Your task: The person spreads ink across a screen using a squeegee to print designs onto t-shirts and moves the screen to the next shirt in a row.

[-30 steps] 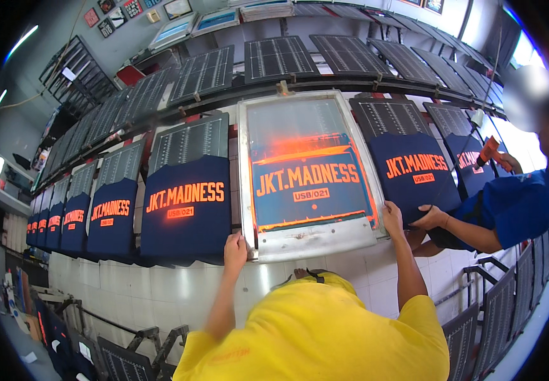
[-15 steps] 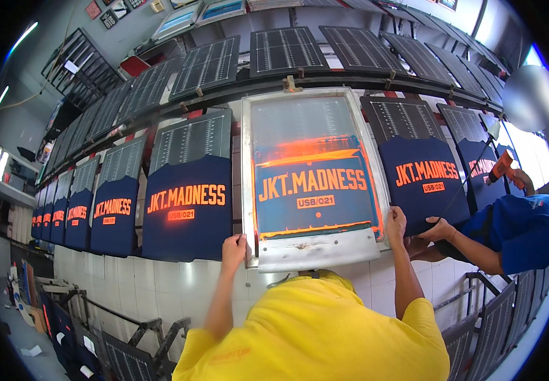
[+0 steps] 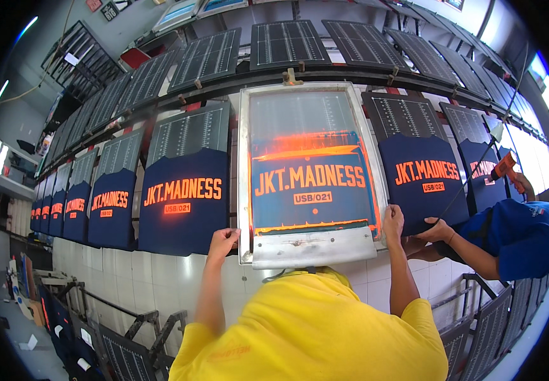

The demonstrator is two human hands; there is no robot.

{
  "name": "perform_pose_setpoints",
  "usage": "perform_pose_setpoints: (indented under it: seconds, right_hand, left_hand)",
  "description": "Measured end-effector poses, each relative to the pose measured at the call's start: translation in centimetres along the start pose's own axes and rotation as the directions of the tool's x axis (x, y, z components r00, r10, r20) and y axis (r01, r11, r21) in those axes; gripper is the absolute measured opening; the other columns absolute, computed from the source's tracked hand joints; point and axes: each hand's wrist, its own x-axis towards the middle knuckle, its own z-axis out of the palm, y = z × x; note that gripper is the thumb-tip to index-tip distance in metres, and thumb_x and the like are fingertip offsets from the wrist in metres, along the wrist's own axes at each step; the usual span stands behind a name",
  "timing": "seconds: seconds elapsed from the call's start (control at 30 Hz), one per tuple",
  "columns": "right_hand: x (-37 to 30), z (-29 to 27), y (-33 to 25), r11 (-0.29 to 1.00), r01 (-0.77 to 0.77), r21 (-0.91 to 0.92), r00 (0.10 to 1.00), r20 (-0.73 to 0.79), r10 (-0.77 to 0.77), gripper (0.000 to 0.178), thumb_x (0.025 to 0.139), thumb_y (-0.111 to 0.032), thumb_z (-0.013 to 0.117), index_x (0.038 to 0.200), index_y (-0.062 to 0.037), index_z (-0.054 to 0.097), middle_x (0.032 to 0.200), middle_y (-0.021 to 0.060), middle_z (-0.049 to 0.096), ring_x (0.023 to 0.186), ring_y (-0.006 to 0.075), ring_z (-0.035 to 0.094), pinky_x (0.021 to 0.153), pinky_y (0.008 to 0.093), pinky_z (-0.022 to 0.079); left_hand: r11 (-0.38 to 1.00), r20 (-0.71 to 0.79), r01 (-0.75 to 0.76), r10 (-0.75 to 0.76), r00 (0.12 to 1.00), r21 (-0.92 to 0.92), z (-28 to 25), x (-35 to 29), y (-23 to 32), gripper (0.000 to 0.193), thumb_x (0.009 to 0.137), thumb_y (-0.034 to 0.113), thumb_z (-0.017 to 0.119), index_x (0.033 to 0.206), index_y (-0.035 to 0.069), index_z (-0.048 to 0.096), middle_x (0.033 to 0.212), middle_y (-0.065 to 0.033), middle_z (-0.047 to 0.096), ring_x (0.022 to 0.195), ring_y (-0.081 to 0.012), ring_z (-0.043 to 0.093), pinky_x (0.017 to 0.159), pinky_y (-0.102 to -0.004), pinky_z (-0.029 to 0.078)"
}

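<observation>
A screen-printing frame (image 3: 244, 190) of pale metal lies over a shirt in front of me, with orange ink and lettering on its mesh. Across its near end rests a wide metal squeegee (image 3: 316, 249). My right hand (image 3: 394, 223) is closed round the frame's right edge near the front. Just beside the near left edge is my left hand (image 3: 222, 242), fingers curled together; whether anything is pinched in them is hidden. Left of it, a navy shirt (image 3: 185, 232) with an orange print lies on a board, and another navy shirt (image 3: 417, 197) lies right of the frame.
A co-worker in a blue shirt (image 3: 528, 238) stands at the right, holding an orange heat gun (image 3: 504, 165) and touching the nearby shirt's lower edge. More shirts on boards run leftward. Behind is a second row of dark boards (image 3: 287, 44). Metal racks (image 3: 138, 324) stand below.
My left hand has shifted left and slightly up, off the frame's edge. My right hand keeps its hold on the frame. The co-worker's heat gun has tilted slightly.
</observation>
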Motion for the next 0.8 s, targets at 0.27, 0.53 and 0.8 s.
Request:
perform_pose_setpoints:
  seconds: [0.27, 0.53, 0.8]
  right_hand:
    - [0.6, 0.4, 1.7, 0.998, -0.033, 0.054, 0.999, -0.003, 0.033, 0.024, 0.094, -0.019, 0.055, 0.092, 0.0027, 0.064, 0.07, 0.0038, 0.056, 0.064, 0.0114, 0.049, 0.059, 0.0313, 0.041]
    - [0.6, -0.4, -0.9, 0.974, -0.22, -0.056, 0.961, 0.158, 0.226, 0.045, 0.093, -0.033, 0.047, 0.081, 0.0093, 0.059, 0.069, 0.0236, 0.055, 0.065, 0.0271, 0.052, 0.066, 0.0445, 0.04]
    - [-0.6, -1.1, -3.6, 0.956, -0.287, 0.066, 0.955, 0.094, 0.28, 0.051, 0.093, -0.037, 0.046, 0.081, 0.01, 0.06, 0.062, 0.0105, 0.051, 0.061, 0.0207, 0.046, 0.061, 0.0412, 0.038]
  left_hand:
    - [0.996, -0.016, 0.009, -0.011, 1.0, -0.094, 0.2, -0.4, 0.1, 0.026, 0.094, 0.021, 0.064, 0.1, -0.004, 0.068, 0.082, -0.0041, 0.067, 0.069, -0.0101, 0.062, 0.064, -0.0255, 0.052]
    - [0.989, -0.295, -0.146, 0.149, 0.944, 0.034, 3.1, -1.5, -0.7, 0.03, 0.091, 0.02, 0.065, 0.104, -0.006, 0.067, 0.087, -0.0058, 0.067, 0.077, -0.011, 0.06, 0.071, -0.0259, 0.048]
    - [0.973, -0.41, -0.231, 0.205, 0.889, -0.015, 4.4, -2.4, 0.2, 0.037, 0.086, 0.022, 0.068, 0.107, -0.009, 0.064, 0.092, -0.0116, 0.066, 0.081, -0.014, 0.059, 0.074, -0.0279, 0.048]
